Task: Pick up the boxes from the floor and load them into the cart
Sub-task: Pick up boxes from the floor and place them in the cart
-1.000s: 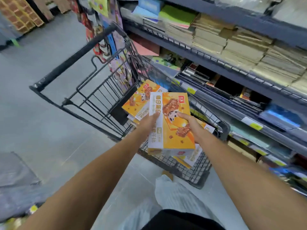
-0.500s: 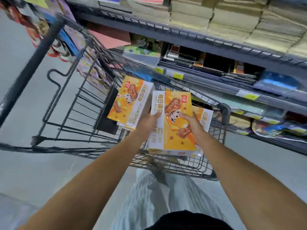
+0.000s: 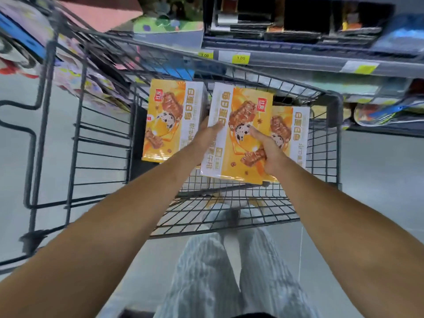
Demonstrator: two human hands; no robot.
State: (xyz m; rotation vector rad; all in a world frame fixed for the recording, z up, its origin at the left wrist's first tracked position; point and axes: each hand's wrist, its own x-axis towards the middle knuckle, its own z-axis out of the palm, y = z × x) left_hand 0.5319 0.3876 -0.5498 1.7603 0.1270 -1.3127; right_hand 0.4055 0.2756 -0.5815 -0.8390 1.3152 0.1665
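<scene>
Over the shopping cart (image 3: 339, 134), our left hand (image 3: 207, 137) and right hand (image 3: 267, 151) clamp the snack box (image 3: 241, 111), long axis near-to-far, above the gap between left loaded box (image 3: 169, 120) and right loaded box (image 3: 293, 131).

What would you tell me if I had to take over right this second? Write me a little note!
Hands: the left hand grips the held box by its left edge. The right hand grips its right side, thumb on the front.
Things: the held box is over the basket of the cart, between the left box and the right box.
Done: two boxes loaded.
To do: set this one down, let go. No floor boxes in view.
</scene>
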